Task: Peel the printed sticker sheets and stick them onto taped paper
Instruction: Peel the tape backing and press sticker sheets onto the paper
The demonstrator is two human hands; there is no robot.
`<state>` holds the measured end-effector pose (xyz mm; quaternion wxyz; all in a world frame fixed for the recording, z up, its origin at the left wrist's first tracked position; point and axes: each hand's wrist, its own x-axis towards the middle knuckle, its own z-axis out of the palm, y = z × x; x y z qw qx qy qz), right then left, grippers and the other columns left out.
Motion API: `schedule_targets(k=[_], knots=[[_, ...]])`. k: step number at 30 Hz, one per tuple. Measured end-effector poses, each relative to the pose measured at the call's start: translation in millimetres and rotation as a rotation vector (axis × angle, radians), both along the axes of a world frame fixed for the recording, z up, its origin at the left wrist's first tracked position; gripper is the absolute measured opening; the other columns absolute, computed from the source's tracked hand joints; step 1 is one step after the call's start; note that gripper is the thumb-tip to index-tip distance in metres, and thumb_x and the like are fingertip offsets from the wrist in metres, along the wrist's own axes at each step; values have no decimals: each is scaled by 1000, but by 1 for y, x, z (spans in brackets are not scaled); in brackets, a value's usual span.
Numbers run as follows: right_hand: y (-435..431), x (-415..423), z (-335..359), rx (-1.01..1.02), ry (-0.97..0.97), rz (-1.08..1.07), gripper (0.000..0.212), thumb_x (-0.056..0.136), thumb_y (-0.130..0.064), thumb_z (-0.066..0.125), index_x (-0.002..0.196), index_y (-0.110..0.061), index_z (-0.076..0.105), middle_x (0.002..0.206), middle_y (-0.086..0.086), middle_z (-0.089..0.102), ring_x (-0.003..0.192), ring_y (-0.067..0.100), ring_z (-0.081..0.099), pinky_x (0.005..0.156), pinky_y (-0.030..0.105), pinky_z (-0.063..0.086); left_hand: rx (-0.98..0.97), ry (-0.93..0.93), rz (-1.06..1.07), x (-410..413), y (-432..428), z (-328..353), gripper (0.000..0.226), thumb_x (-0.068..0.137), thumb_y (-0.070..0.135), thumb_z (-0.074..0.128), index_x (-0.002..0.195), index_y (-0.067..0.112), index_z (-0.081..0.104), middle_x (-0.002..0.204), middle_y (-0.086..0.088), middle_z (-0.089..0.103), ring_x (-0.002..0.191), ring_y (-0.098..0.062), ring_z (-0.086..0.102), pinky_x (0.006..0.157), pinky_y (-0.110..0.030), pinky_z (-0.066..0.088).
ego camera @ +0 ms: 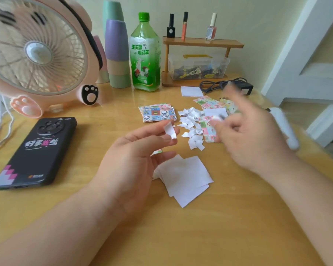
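Wooden table (65,217), glossy and pale, set into a corner with cream walls and white trim at the right. A pink fan (37,54) stands back left, with a black phone (37,150) lying camera-side up in front of it. Along the wall stand stacked cups (116,41), a green bottle (145,54) and a small rack (202,44) with a clear box (198,66) under its shelf. A dark cable (225,84) is coiled just beside the rack.

Both forearms reach in from the near edge. The left hand (135,156) hovers over mid-table, palm turned right, thumb and forefinger pinched on a white scrap (170,131). The other fingers curl loosely beneath. The right hand (252,135) is raised further right and badly blurred. Its forefinger sticks up, and there is something whitish near the fingertips, but I cannot tell whether it grips anything.

The scrap stands close to upright, long axis leaning top-left to bottom-right, lower end curling. One stack of sticker sheets (158,113) lies flat beyond the left hand, long side running left to right. More printed sheets lie by the right hand. A heap of scraps (192,127) sits between them. The paper squares (185,175) lie flat and fanned just beside the left hand, partly under its fingers, one corner pointing toward the near edge.
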<state>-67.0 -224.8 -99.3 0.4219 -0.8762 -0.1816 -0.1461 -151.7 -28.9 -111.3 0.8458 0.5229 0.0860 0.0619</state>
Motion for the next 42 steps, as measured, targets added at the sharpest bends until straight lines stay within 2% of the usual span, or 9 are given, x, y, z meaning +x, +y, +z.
schedule_targets(k=[2,3,10,16,21,24,28,37,42], knots=[[1,1,0,-227,89,-29,89,96,-29,66,156,-47,3,72,7,70,67,19,66,70,40,56,5,6,-8,-1,-1,1,26,64,10,76,89,11,83,95,-9,78,87,-18,67,80,-32,52],[2,1,0,-291,96,-25,90,96,-31,66,155,-49,1,72,6,70,70,21,65,73,44,56,5,13,-10,-1,-2,2,23,64,12,76,86,12,83,92,-7,77,84,-16,66,80,-31,50],[-1,4,-4,-426,116,-66,44,86,-40,77,128,-36,64,73,-13,68,76,6,61,75,37,55,22,23,-22,-2,0,2,18,61,11,79,79,9,83,81,-8,74,68,-13,63,70,-21,55],[-4,-4,-4,-408,17,87,50,76,-48,80,122,-34,67,91,-14,59,97,9,51,90,33,48,-45,50,-12,1,1,0,15,65,5,74,79,8,80,84,-9,75,73,-13,67,74,-24,58],[-9,-11,2,-681,184,275,90,65,-73,75,144,-56,36,124,-24,37,121,-2,23,100,16,20,-26,80,-21,2,0,-2,23,68,8,70,89,7,80,90,-9,76,74,-14,65,79,-30,55],[-11,-6,-1,-695,165,300,92,60,-81,68,143,-58,36,128,-28,33,120,-5,20,104,18,18,1,106,-51,3,0,-4,38,67,7,73,104,-1,74,90,-12,74,79,-19,65,90,-43,57],[-11,-1,-5,-670,173,319,92,53,-90,54,139,-60,41,127,-32,34,122,-4,21,110,23,21,132,84,-140,3,1,-6,27,70,14,74,94,3,80,90,-12,73,88,-22,67,98,-47,55],[-14,0,-3,-674,150,306,82,64,-77,68,140,-56,44,139,-31,34,136,-3,18,119,27,17,109,76,-125,4,0,-6,26,75,29,71,86,9,82,88,-11,72,86,-24,62,98,-50,55],[-15,2,-6,-386,63,389,34,82,-62,67,108,-43,75,132,-26,54,136,-4,34,111,12,23,184,27,-169,5,1,-9,29,75,35,76,86,9,81,89,-11,69,85,-23,62,94,-43,55]])
